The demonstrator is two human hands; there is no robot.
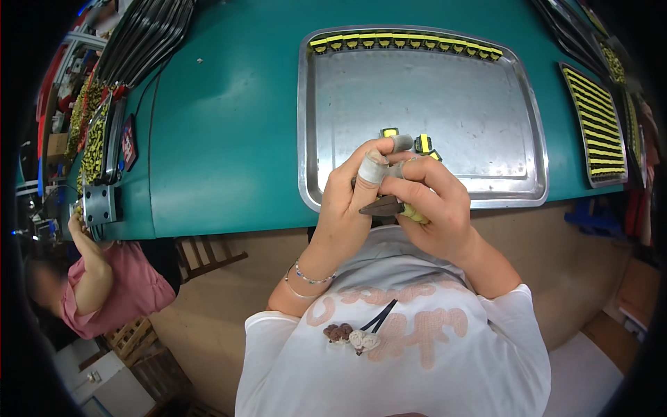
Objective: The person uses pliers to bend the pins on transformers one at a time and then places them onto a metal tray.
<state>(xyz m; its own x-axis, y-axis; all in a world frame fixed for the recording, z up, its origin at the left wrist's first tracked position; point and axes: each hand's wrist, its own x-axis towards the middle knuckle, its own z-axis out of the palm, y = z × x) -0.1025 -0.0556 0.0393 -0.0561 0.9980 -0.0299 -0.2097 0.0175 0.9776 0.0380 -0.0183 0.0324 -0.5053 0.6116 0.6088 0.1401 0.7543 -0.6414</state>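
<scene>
Head view: nearest is my white shirt (417, 333), and just past it my hands meet over the table's edge. My right hand (439, 210) is curled round pliers (382, 206), their dark tips pointing left toward my other hand. I'd expect them to be stiff and the heaviest thing here; the yellow-green handle is the place to grip, clear of the tips. My left hand (345, 193) is drawn in narrow, its taped fingertips against the right's; whether a part is pinched between them I cannot tell.

Just beyond my fingers, three loose parts (423, 144) sit in the near side of the metal tray (417, 90). They look small, hard and light; the yellow faces may be slick and the black bases could chip, so I'd take one by its sides with a light pinch. Bare metal would let them slide if nudged.

Farther on, a row (385, 41) of like parts lines the tray's far edge. Off right stands a packed batch (597, 125) on the green table (229, 139).
</scene>
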